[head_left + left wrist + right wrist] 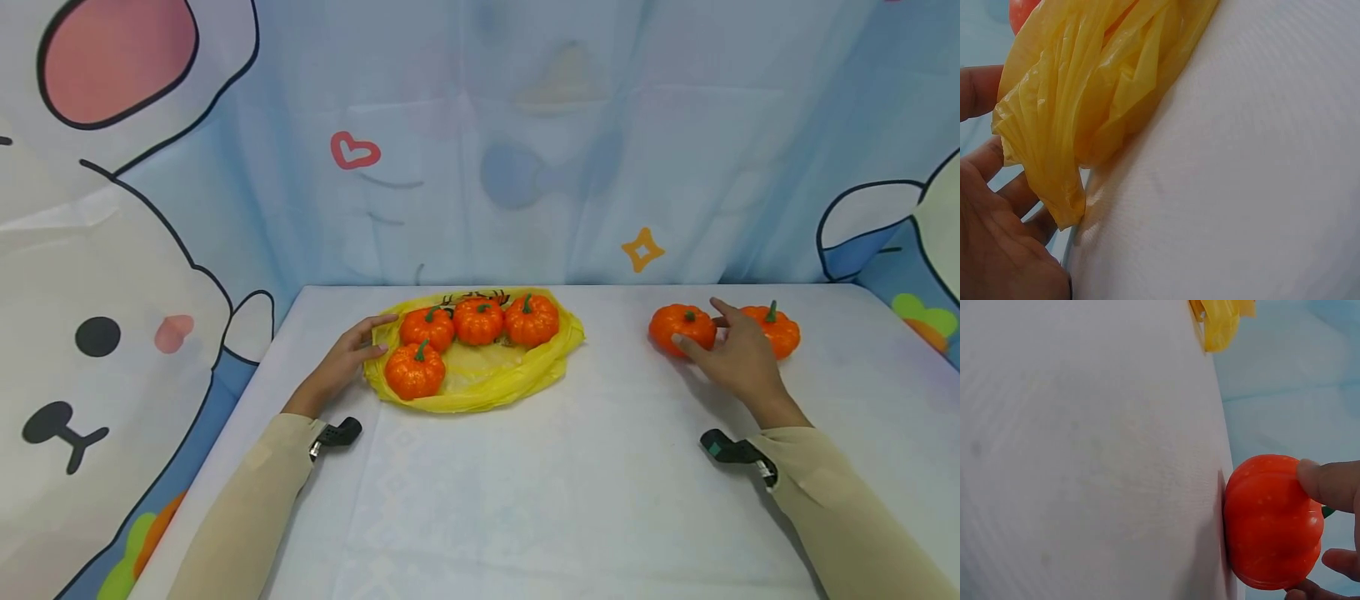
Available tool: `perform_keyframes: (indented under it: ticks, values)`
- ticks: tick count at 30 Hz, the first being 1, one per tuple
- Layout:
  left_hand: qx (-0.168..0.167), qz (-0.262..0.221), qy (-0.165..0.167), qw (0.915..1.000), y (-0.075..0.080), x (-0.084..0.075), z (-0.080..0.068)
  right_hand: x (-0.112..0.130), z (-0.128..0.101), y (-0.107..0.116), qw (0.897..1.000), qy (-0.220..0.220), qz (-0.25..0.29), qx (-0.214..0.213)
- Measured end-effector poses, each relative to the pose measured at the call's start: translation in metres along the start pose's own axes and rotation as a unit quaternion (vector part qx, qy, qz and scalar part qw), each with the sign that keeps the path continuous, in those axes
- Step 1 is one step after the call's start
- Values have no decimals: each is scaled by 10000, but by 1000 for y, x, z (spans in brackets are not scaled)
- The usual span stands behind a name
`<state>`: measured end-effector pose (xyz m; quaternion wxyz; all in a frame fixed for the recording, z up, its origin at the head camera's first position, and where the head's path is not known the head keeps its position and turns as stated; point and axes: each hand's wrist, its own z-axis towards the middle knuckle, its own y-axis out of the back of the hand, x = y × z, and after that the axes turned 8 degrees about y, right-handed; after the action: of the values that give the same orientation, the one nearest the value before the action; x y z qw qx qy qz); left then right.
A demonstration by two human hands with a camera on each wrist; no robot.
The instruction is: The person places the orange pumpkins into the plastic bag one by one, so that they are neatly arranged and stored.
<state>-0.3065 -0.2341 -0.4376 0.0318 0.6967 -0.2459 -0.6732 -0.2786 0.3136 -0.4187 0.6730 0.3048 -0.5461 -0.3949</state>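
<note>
My left hand [347, 358] holds the left rim of an opened yellow plastic bag [495, 387], its thumb and fingers about the gathered edge. In the left wrist view, folds of the bag [1097, 81] hang beside the fingers. Inside the bag sit several small orange toy pumpkins [415, 371] with green stems. Over on the right, my right hand [738, 358] grips another pumpkin [678, 327], thumb on its near side. The right wrist view shows this pumpkin [1272, 525] low by the tabletop. Just right of that hand lies one more pumpkin [776, 331], partly hidden behind the hand.
A white cloth covers the table [525, 500]. Behind it hangs a pale blue curtain [525, 167] printed with cartoon animals. Each sleeved wrist wears a small black camera mount [341, 432].
</note>
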Motion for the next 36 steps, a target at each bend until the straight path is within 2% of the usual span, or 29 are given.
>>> perform_keyframes:
  ticks: [5, 9, 26, 36]
  values:
    - [0, -10, -13, 10000, 0, 0, 1, 2, 0, -2, 9993, 15, -168, 340]
    - [-2, 12, -15, 10000, 0, 0, 2, 5, 0, -3, 9982, -23, -60, 593]
    - [-22, 89, -87, 9999, 0, -1, 1, -3, 5, -11, 9931, -436, 1034, 341]
    - [-34, 109, -69, 9999, 0, -2, 0, -2, 5, -10, 9914, -465, 1191, 283]
